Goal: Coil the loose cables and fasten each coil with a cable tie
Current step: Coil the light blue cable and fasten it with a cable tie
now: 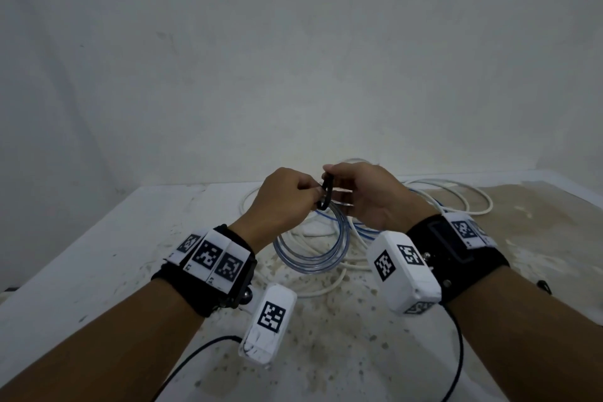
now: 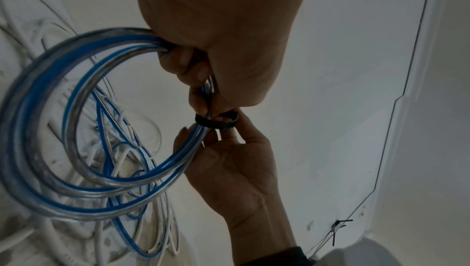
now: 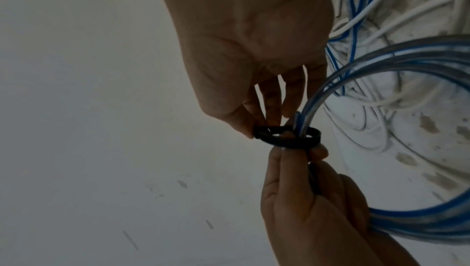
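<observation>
Head view: both hands are up above the table (image 1: 98, 254), left hand (image 1: 280, 202) and right hand (image 1: 368, 196) meeting at a black tie (image 1: 326, 194), the blue coil (image 1: 310, 248) hanging below them over loose white cables (image 1: 326, 287).

Left wrist: the left hand grips the coil in curled fingers, tie looped round the strands.

Right wrist: the right hand's thumb and fingers (image 3: 269, 105) pinch the tie's end; the loop looks slack.

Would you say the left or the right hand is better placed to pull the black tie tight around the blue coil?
Probably the right hand: it already pinches the black tie, while the left hand grips the blue coil.
</observation>
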Demonstrator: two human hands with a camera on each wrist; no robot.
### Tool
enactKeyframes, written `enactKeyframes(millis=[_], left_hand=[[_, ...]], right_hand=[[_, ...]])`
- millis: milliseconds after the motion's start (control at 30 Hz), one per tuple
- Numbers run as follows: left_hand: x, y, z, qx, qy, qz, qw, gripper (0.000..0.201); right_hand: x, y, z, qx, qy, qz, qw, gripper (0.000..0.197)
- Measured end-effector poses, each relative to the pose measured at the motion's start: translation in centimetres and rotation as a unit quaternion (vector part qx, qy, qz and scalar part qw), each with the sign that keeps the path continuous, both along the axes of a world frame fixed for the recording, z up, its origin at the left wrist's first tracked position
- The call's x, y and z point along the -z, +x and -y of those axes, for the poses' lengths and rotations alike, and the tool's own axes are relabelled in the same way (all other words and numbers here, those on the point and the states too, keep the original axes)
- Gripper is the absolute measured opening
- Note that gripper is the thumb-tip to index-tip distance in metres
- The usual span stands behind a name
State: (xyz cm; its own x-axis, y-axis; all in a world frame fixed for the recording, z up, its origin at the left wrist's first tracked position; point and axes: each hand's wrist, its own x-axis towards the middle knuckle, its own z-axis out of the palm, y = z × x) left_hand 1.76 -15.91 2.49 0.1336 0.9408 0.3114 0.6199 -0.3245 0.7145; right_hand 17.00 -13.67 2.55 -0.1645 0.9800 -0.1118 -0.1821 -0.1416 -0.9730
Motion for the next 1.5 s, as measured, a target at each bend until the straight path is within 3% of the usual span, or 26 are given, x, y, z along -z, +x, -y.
enactKeyframes(millis=[67, 200, 367, 567, 733, 867, 1000, 1133, 1367, 1500], left_hand=[[0.0, 0.0, 0.1, 0.011, 0.003, -0.004, 1.000, 0.021], [0.5, -0.1, 0.1, 0.023, 0.001, -0.003, 1.000, 0.022], [0.4, 0.6, 0.5, 0.053, 0.014, 0.022, 0.998, 0.033], [0.4, 1.7, 0.5, 0.050, -0.004, 0.038, 0.998, 0.039], [0.4, 1.8, 0.5, -0.003, -0.063, 0.067, 0.996, 0.035], [0.3, 1.4, 0.0, -0.034, -0.124, 0.141, 0.982, 0.031], [0.3, 1.6, 0.6, -0.001, -0.073, 0.090, 0.993, 0.034], [-0.1, 1.8, 0.9, 0.047, 0.001, 0.026, 0.999, 0.034], [0.8, 1.3, 0.3, 0.066, -0.016, 0.040, 0.997, 0.033], [1.3, 1.3, 0.3, 0.061, -0.026, 0.029, 0.997, 0.033]], right_hand=[[-0.3, 0.1, -0.1, 0.005, 0.029, 0.012, 1.000, 0.024], [-0.9, 0.2, -0.1, 0.023, 0.091, 0.119, 0.988, 0.029], [-1.0, 0.4, -0.3, 0.092, 0.106, 0.189, 0.972, 0.030], [-0.1, -0.1, -0.8, 0.120, 0.032, 0.116, 0.985, 0.030], [0.2, 0.1, -0.6, 0.052, 0.027, 0.071, 0.996, 0.034], [0.2, 0.6, -0.3, -0.011, 0.096, 0.132, 0.987, 0.028], [0.2, 1.1, -0.6, 0.054, 0.143, 0.227, 0.962, 0.032], [0.2, 0.8, -0.6, 0.062, 0.135, 0.233, 0.961, 0.033], [0.4, 0.7, -1.5, 0.065, 0.099, 0.300, 0.946, 0.038], [1.4, 0.4, -1.9, 0.076, 0.074, 0.294, 0.950, 0.032]])
